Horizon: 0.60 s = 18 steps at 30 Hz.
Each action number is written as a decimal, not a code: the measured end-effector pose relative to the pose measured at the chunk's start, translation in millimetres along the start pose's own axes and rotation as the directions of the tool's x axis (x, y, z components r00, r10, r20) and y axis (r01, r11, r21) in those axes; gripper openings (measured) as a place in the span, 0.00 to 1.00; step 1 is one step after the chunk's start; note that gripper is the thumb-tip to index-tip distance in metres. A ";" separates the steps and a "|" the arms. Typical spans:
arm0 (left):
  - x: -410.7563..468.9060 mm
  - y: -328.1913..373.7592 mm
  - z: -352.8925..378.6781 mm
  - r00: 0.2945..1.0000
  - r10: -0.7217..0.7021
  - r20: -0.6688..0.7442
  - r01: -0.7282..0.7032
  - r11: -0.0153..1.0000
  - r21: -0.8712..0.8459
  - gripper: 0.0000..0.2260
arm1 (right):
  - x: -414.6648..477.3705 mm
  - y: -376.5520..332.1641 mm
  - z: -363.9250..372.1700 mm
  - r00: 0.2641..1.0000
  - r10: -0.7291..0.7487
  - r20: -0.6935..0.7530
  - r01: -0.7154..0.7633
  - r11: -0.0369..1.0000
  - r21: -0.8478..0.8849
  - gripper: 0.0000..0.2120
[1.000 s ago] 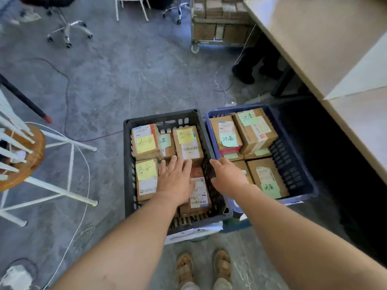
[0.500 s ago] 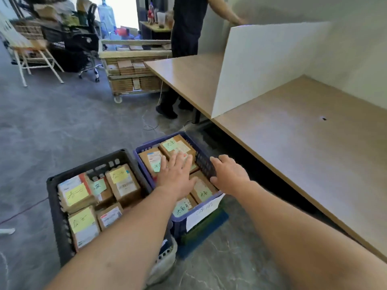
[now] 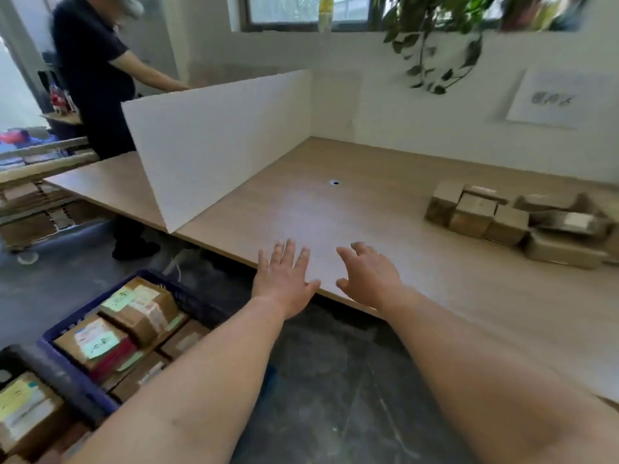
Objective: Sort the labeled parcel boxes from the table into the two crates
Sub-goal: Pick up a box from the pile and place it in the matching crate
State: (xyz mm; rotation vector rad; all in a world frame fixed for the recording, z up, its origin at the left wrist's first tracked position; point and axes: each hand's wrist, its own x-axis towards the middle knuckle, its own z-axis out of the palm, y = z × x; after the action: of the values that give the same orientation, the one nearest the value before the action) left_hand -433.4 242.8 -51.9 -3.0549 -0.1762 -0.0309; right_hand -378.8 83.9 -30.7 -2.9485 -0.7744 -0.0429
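Parcel boxes [image 3: 502, 216]: lying clustered on table [image 3: 335, 212], well right of hands.
Left hand [image 3: 284, 276], right hand [image 3: 368, 272]: hovering at table edge, fingers spread, empty.
White divider [image 3: 217, 142]: standing upright to the left.
Change: hands moving off blue crate [image 3: 194, 296] onto table.

left hand [image 3: 284, 279] empty, fingers spread | right hand [image 3: 368, 274] empty | parcel boxes [image 3: 509, 219] on table [image 3: 418, 279]

Surface [image 3: 368, 212]: pale tan wood grain
Divider panel [image 3: 217, 145]: plain white
Parcel boxes [image 3: 475, 216]: brown cardboard, whitish labels
Blue crate [image 3: 152, 273]: brown cartons [image 3: 147, 316] with pale green notes [image 3: 117, 298]
Black crate [image 3: 50, 376]: brown carton with yellow note [image 3: 13, 396]
Floor [image 3: 335, 380]: mottled dark grey
Hanging plant [image 3: 435, 35]: green leaves
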 end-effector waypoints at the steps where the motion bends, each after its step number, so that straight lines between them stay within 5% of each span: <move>1: 8.2 22.3 -2.9 1.000 0.029 0.000 -0.029 1.000 -0.008 0.31 | -7.2 23.2 -3.0 0.999 0.031 -0.011 -0.031 0.999 -0.008 0.27; 18: 84.5 307.1 -14.3 0.885 0.464 -0.027 -0.463 0.885 0.048 0.31 | -120.1 289.6 -19.5 0.877 0.480 -0.028 -0.476 0.875 0.087 0.31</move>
State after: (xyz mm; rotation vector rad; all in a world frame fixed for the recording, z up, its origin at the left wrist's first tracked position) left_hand -314.2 -52.8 -60.2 -2.9642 0.5524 -0.0528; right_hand -341.1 -227.8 -41.3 -2.9567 -0.0196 -0.0473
